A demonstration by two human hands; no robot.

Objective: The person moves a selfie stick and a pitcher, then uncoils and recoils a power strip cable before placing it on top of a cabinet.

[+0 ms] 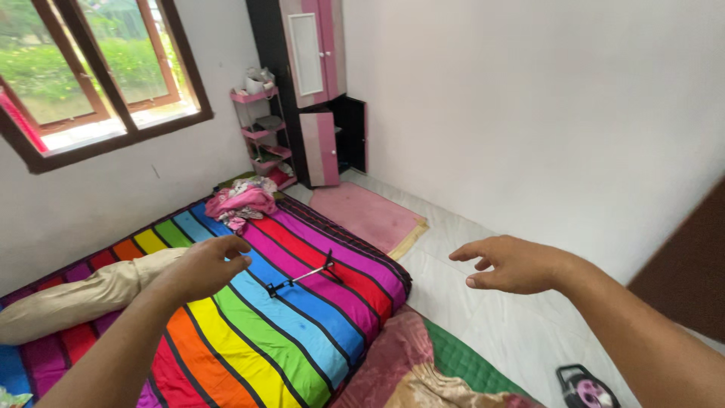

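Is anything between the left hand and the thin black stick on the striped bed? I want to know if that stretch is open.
Nothing visible blocks it. The left hand hovers over the striped bedsheet, and the black stick lies just beside it on bare sheet. The beige pillow lies behind the hand.

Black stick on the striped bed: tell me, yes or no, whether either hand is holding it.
No: the black stick lies alone on the striped bed, clear of both hands.
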